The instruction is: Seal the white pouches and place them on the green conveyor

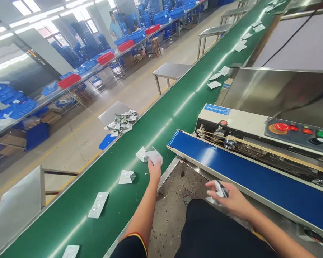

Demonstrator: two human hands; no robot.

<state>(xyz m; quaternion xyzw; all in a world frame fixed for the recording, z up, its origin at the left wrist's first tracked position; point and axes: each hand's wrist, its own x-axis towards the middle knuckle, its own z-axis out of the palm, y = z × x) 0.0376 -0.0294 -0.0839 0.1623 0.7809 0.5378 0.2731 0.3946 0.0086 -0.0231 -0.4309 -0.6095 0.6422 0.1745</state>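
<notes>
Over the green conveyor belt [161,125], my left hand [154,169] is closed on a small white packet [155,156]. Another white packet [141,154] lies on the belt right beside it. My right hand [229,196] grips a crumpled silvery-white packet [220,190] between thumb and fingers, close to the front edge of the blue belt [204,154]; whether it holds more than one I cannot tell. Nearer to me on the green belt lie more packets, one with a folded corner [126,176] and a longer one [98,205].
Beside the green belt, a heap of packets [122,122] sits on a metal side table. At right stands a machine with a red emergency button [281,126] and exposed pulleys [229,142]. Blue and red bins [69,81] line a far bench, where a person [115,27] stands.
</notes>
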